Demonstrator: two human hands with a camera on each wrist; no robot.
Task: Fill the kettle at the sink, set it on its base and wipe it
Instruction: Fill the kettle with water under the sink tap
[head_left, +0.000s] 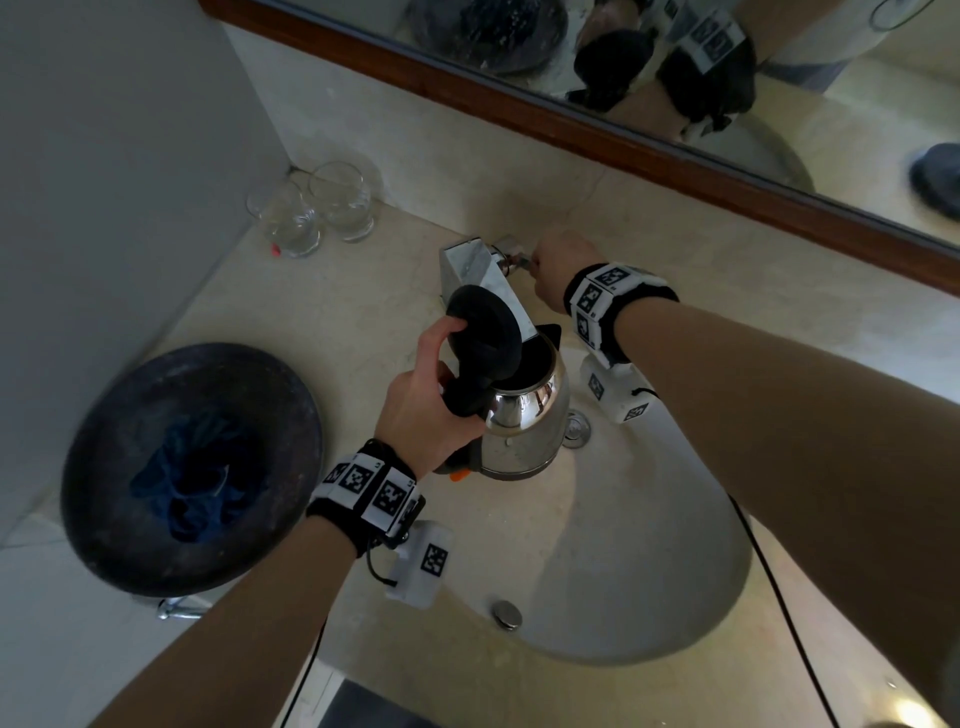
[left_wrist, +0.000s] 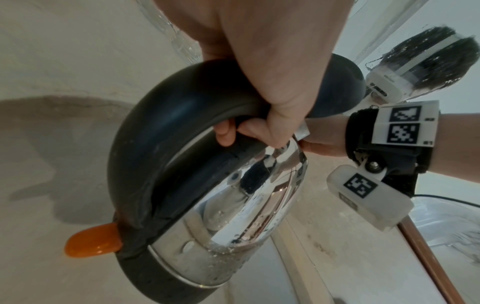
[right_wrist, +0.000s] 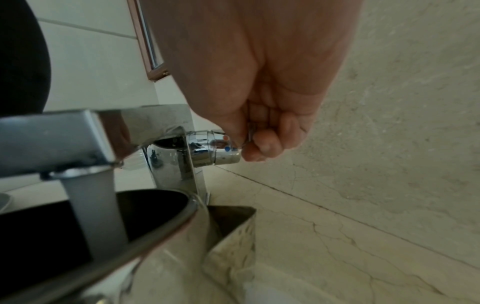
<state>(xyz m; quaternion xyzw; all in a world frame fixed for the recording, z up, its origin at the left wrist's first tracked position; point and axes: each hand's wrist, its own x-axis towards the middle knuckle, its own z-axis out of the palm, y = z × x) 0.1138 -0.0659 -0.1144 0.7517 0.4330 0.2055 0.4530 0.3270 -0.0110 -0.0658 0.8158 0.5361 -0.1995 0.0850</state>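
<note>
The beige stone counter (head_left: 332, 312) is carrying an oval sink (head_left: 649, 571) set toward its front edge, with a wood-framed mirror (head_left: 571, 119) running along its back edge. A dark round bowl (head_left: 130, 415) is sitting at the counter's left edge, holding a crumpled blue cloth (head_left: 192, 493). The steel kettle (head_left: 524, 421) is hanging over the back of the sink, its black lid (head_left: 488, 332) standing open and its mouth sitting under the chrome tap (head_left: 483, 270) at the sink's back rim; water (right_wrist: 96, 214) is streaming from the spout into the opening. The left hand (head_left: 431, 410) is gripping the kettle's black handle (left_wrist: 155, 127), fingers curling tightly round it. The right hand (head_left: 558, 265) is pinching the tap's small side lever (right_wrist: 221, 148) between thumb and curled fingers. Two empty glasses (head_left: 317, 208) are standing together in the counter's back left corner.
</note>
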